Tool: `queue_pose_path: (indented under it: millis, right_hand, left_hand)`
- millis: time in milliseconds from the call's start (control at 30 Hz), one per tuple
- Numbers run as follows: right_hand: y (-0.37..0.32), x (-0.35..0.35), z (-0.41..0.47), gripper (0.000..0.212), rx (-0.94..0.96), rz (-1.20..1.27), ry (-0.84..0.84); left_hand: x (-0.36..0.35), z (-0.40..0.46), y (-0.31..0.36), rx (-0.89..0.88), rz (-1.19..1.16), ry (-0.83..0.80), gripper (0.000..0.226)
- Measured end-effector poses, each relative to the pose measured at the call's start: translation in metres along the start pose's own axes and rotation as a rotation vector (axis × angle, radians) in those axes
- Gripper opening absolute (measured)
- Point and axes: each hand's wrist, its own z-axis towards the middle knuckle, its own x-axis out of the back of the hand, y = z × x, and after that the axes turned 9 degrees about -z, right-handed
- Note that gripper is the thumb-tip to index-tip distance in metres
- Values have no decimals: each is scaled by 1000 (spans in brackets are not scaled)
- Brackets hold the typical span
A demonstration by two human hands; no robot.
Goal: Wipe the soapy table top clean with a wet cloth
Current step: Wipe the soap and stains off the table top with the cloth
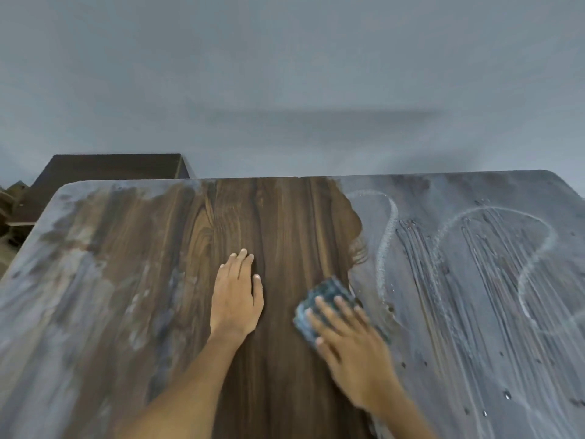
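Wiping a soapy table top, seen from above the person's hands. The right hand (349,346) lies flat with fingers spread on one dark blue-grey cloth (323,301), pressing it to the table top (285,217) near the middle; the far end of the cloth shows beyond the fingertips. The left hand (235,296) rests palm down, fingers together and holding nothing, on bare wood just left of the cloth and apart from it.

The key relation is the border of the soap film (474,280). It runs roughly from the far edge toward the near edge, and the cloth sits right against it. Everything right of the cloth is grey, with looping white streaks and straight finger-like tracks running near to far. The soapy area therefore lies to the right of both hands, and the right hand is the nearer one. The next stroke probably has to travel rightward or along that border.

A thinner, patchy grey haze (63,280) also covers the left part of the table top, beyond the left hand. The middle strip of wood looks clean and dark.

Count: two hands, one cloth, one table top, two soapy areas. A dark piece of furniture (110,167) stands behind the far left corner.
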Motion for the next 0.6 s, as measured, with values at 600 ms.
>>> queue_pose_path:
  millis: [600]
  right_hand:
    - [-25, 12, -72, 45, -93, 13, -125]
  left_hand:
    - [31, -137, -2, 6, 68, -163, 59]
